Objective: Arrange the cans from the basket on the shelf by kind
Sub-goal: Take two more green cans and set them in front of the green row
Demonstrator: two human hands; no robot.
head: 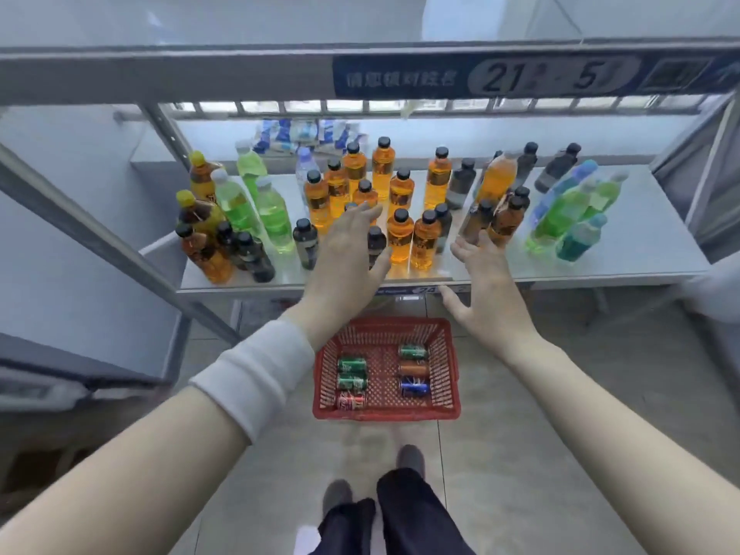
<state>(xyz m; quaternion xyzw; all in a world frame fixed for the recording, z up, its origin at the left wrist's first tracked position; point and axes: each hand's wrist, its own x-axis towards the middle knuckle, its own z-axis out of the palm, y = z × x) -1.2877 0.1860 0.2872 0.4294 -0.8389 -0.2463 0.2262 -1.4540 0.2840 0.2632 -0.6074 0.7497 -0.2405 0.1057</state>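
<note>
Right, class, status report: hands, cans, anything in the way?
Left hand, right hand open, empty. Six metal drink cans lie in red plastic basket. Plastic bottles crowd grey metal shelf.

The left forearm (140, 454) and right forearm (592, 414) both reach forward, bare; a white band (256, 374) wraps the left wrist; the left hand (348, 254) lies palm down, its 4 fingers straight and close together, thumb spread toward the right; the right hand (486, 290) has straight fingers pointing ahead, thumb spread low toward the left; the 2 hands are apart and hold nothing; 2 dark trouser legs (404, 510) and grey shoes (410, 458) show below.
</note>
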